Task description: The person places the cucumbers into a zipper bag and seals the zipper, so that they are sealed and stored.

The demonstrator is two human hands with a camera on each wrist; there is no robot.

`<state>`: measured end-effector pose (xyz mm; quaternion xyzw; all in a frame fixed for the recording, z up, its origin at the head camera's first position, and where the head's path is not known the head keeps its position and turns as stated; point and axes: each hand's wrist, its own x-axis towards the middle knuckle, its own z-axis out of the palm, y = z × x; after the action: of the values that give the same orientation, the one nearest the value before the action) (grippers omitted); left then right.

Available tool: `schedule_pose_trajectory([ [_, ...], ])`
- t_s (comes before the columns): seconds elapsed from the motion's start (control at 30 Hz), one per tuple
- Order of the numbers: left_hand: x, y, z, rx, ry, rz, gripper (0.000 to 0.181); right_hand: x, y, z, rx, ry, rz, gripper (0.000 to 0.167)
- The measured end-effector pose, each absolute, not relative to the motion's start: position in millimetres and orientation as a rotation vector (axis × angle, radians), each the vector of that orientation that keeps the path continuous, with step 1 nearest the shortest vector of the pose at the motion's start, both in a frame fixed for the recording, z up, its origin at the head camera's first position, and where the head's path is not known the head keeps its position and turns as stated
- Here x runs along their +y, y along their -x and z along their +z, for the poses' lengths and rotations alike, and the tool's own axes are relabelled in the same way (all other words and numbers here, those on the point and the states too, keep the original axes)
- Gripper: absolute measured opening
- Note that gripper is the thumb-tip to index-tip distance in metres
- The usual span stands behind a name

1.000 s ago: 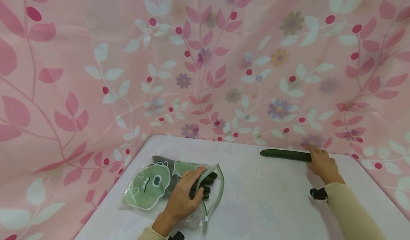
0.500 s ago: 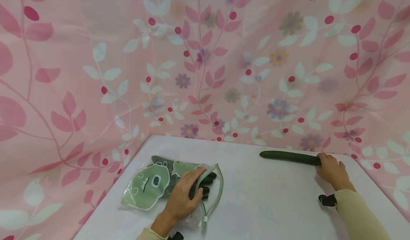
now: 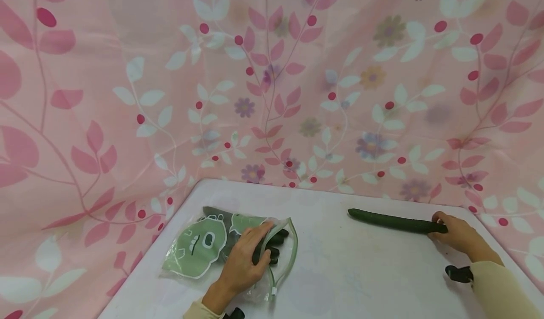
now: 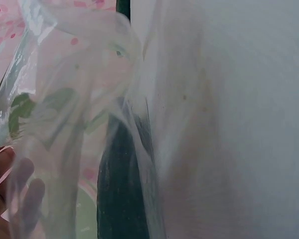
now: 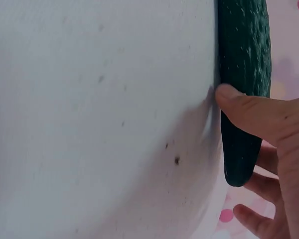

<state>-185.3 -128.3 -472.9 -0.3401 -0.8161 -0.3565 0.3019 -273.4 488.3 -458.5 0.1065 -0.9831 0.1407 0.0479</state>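
A long dark green cucumber [image 3: 395,221] lies on the right side of the white table. My right hand [image 3: 460,234] pinches its right end; in the right wrist view the thumb [image 5: 249,107] presses one side and fingers show behind it. At the left is a clear zip bag [image 3: 178,257] with green cartoon prints, its green-edged mouth facing right. Several cucumbers [image 3: 278,237] show inside the mouth. Near that mouth my left hand [image 3: 242,262] holds the bag, fingers over its top and thumb at the near side. Plastic covers part of the left fingers [image 4: 32,191] in the left wrist view.
The white table [image 3: 331,271] ends at a pink floral cloth [image 3: 272,97] hung behind and at the sides. A small white slider [image 3: 274,290] sits on the bag's zip edge. Black straps with cameras [image 3: 459,274] are on the wrists.
My right hand has slid along the cucumber to its right end, moving right and nearer. The cucumber's right end has swung toward me. The left hand and bag stay in place.
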Motion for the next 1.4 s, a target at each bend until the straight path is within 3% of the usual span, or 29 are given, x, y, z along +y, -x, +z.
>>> schedule_pose_trajectory([
  [0.27,-128,185,-472,-2.169,0.898,-0.947,0.068,497,265,-463,-3.005,-0.399,0.478,0.056],
  [0.5,-127,186,-472,-2.17,0.9,-0.955,0.067,490,259,-466,-2.962,-0.468,0.473,0.032],
  [0.67,-127,185,-471,-2.17,0.898,-0.956,0.067,480,255,-464,-2.98,-0.362,0.453,0.022],
  [0.93,-127,185,-470,-2.161,0.905,-0.943,0.067,464,244,-460,-2.949,-0.121,0.426,0.023],
  [1.4,-127,184,-469,-2.162,0.908,-0.952,0.067,406,228,-457,-2.84,-0.036,0.587,0.033],
])
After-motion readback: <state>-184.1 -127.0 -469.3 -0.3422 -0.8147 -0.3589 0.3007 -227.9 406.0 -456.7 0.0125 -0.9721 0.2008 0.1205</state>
